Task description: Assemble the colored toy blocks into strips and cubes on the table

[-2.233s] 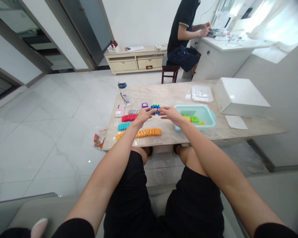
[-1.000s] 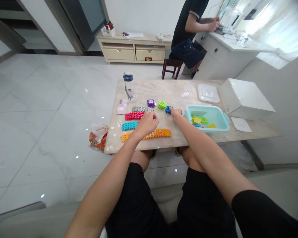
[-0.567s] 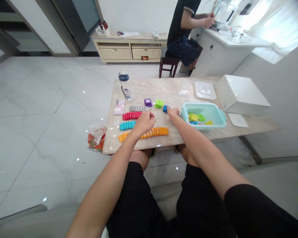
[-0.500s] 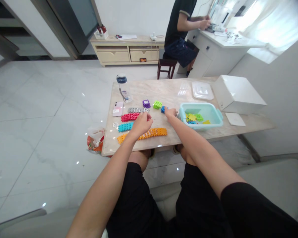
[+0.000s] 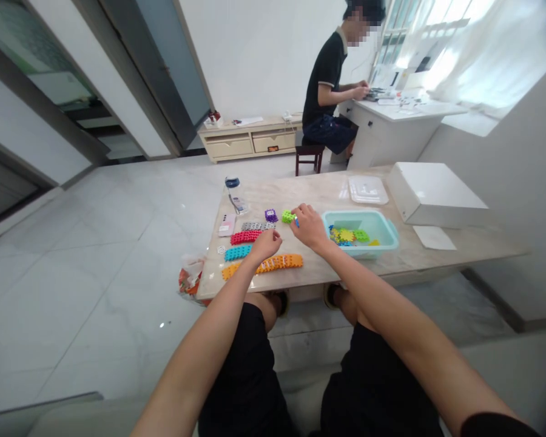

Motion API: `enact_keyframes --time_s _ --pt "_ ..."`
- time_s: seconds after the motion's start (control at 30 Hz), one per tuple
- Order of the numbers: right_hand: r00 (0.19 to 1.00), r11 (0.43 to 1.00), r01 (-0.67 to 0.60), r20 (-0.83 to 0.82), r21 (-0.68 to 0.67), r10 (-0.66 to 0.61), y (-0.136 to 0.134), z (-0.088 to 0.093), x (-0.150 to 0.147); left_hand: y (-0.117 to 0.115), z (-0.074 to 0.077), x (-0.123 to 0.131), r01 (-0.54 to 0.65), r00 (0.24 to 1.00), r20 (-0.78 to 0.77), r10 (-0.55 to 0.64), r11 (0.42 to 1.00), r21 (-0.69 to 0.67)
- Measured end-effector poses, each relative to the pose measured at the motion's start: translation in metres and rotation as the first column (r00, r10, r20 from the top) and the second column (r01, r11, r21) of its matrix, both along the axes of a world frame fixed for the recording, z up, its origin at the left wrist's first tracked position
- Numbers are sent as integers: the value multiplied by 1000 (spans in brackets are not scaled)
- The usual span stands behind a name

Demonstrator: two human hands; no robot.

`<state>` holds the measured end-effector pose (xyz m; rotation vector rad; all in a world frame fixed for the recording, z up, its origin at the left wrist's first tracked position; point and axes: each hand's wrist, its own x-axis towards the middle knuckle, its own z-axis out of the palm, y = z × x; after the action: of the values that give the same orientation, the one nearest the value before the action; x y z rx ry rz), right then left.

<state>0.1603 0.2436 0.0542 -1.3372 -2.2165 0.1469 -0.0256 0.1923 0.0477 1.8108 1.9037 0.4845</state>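
My right hand (image 5: 309, 226) is closed over blue interlocking blocks (image 5: 296, 223), mostly hidden under its fingers, beside a lime-green stack of the same kind (image 5: 287, 216). My left hand (image 5: 266, 244) hovers above the strips with its fingers curled together; whatever is in them, if anything, is hidden. Around it lie a grey strip (image 5: 253, 226), a red strip (image 5: 244, 237), a turquoise strip (image 5: 237, 252) and an orange strip (image 5: 279, 263), the orange one partly behind my left wrist. A purple stack (image 5: 271, 215) sits left of the green one.
To the right stands a mint-green tub (image 5: 388, 235) with loose yellow, green and blue pieces. Behind it are a clear lid (image 5: 368, 190) and a white box (image 5: 439, 191). A bottle (image 5: 236, 197) and phone (image 5: 226, 225) sit at the left. Another person (image 5: 330, 85) works at a far desk.
My right hand has moved from the right side of the blue blocks to cover them, close to the green stack. My left hand stays over the strips. The view has tilted up.
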Motion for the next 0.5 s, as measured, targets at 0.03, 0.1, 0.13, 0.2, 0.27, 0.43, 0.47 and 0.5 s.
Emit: enact_keyframes --time_s 0.03,0.1,0.13,0.2,0.27,0.43,0.47,0.5 --pt "1000 1000 5 3 21 -5 2 3 14 3 2 8 15 1000 -1 -15 1000 1" --pt "998 998 64 -21 25 -64 8 6 47 8 5 26 45 999 -7 -45 999 10" --pt "993 994 110 -34 9 -110 12 6 64 11 7 35 61 998 -10 -61 998 16" --pt "975 974 219 -31 -55 -221 18 2 100 15 10 51 106 994 -14 -105 994 23" --pt "943 932 331 30 -147 -330 23 -5 133 18 12 67 158 987 -18 -157 987 25" --pt "878 797 471 288 -378 -382 26 -29 180 21 18 98 227 973 -52 -226 974 14" --pt "873 774 476 328 -417 -361 27 -33 183 21 19 102 234 971 -59 -233 972 8" --pt "869 752 479 363 -453 -335 28 -36 183 21 21 105 240 969 -65 -240 971 2"
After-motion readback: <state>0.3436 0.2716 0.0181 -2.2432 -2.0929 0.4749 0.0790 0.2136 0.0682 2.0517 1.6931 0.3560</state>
